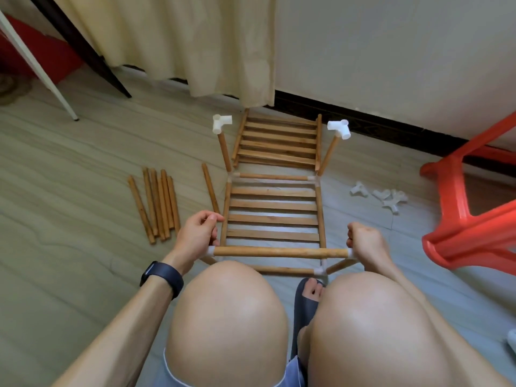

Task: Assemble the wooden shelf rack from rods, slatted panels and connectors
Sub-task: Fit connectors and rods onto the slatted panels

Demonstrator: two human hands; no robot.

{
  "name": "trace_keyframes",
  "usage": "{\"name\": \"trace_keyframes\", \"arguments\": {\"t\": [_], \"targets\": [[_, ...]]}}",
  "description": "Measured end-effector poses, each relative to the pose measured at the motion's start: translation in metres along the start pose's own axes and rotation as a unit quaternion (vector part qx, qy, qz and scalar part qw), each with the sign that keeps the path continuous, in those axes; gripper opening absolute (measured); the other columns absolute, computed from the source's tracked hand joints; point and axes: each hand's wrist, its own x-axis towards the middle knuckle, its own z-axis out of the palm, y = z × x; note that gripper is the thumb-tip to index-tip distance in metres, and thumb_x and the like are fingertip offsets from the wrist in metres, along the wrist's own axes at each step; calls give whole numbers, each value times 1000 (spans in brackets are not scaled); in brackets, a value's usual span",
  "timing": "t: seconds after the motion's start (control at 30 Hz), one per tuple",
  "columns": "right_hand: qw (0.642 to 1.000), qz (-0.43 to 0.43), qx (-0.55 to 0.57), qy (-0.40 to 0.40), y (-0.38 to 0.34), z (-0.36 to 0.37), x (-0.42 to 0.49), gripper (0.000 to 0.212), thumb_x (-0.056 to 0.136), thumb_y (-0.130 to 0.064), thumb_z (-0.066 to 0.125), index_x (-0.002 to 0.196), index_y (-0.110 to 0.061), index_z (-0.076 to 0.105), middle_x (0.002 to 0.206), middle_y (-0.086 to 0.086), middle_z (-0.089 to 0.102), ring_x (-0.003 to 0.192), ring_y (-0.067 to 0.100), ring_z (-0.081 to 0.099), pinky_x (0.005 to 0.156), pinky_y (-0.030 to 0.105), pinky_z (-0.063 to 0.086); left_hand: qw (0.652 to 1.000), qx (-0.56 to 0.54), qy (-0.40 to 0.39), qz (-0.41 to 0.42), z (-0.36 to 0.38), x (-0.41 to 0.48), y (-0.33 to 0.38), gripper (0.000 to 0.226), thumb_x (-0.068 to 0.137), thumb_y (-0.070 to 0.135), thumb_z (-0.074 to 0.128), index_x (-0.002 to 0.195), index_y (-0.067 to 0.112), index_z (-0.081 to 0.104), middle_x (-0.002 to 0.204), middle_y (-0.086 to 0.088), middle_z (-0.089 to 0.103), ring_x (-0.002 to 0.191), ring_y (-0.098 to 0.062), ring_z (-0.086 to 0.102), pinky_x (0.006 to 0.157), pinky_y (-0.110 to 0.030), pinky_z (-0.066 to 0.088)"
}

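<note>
A partly built wooden rack stands on the floor before my knees. Its slatted panel (273, 219) lies low inside a frame of rods. A raised front rod (280, 251) runs between two white connectors. My left hand (198, 233) grips the connector at the rod's left end. My right hand (363, 241) grips the connector at its right end. Two far uprights carry white connectors, one on the left (222, 123) and one on the right (339, 129). Beyond the rack, a second slatted panel (277, 142) lies flat.
Several loose rods (156, 203) lie on the floor to the left, with one single rod (210, 187) beside the frame. Spare white connectors (382, 196) lie to the right. A red plastic stool (474, 208) stands at right. A curtain and wall close the far side.
</note>
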Motion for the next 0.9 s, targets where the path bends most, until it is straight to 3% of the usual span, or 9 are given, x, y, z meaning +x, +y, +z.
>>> {"name": "trace_keyframes", "arguments": {"t": [0.17, 0.33, 0.43, 0.5, 0.6, 0.73, 0.9], "targets": [[999, -6, -29, -15, -4, -10, 5, 27, 92, -14, 46, 66, -12, 51, 69, 8, 55, 67, 25, 41, 59, 38, 28, 999, -12, -16, -30, 4, 1, 13, 24, 108, 16, 41, 106, 9, 64, 72, -5, 55, 59, -17, 63, 57, -22, 49], [979, -63, -193, -36, -4, -19, 6, 33, 95, -26, 47, 67, -12, 60, 67, 1, 66, 68, 24, 58, 61, 32, 39, 999, 3, -35, -39, 4, 0, 14, 23, 108, 17, 42, 111, 8, 63, 78, -7, 60, 65, -20, 67, 64, -27, 53], [906, -185, -381, 10, -13, -20, 0, 24, 95, -39, 47, 80, -22, 56, 79, -3, 65, 77, 24, 58, 64, 35, 44, 998, 33, -57, -25, 2, -1, 18, 18, 105, 22, 49, 110, 13, 64, 87, -9, 65, 72, -21, 68, 70, -28, 57], [872, -261, -414, 3, -26, -13, -2, 19, 96, -45, 46, 93, -28, 56, 97, -4, 65, 91, 21, 58, 75, 37, 48, 994, 48, -94, -25, -3, 2, 20, 20, 103, 31, 53, 110, 17, 65, 96, -8, 70, 81, -21, 71, 76, -30, 58], [853, -322, -405, -75, -49, 9, 4, 28, 98, -47, 46, 118, -32, 57, 124, -4, 61, 114, 19, 53, 88, 37, 46, 986, 62, -147, -49, -15, 18, 20, 34, 103, 46, 46, 117, 23, 66, 109, -1, 70, 99, -19, 68, 85, -31, 53], [783, -369, -466, -180, -78, 57, 25, 45, 100, -46, 46, 143, -32, 45, 152, -3, 43, 138, 21, 38, 110, 39, 39, 982, 179, -25, -55, -43, 69, -3, 49, 103, 51, 46, 142, 21, 52, 140, 0, 56, 123, -22, 56, 99, -37, 48], [697, -381, -563, -229, -91, 136, 58, 58, 101, -46, 42, 155, -32, 26, 166, 1, 16, 151, 25, 16, 117, 41, 32, 939, 325, 2, -116, -84, 124, -47, 56, 101, 40, 49, 149, 13, 41, 152, -16, 41, 133, -35, 47, 107, -39, 44]]}}
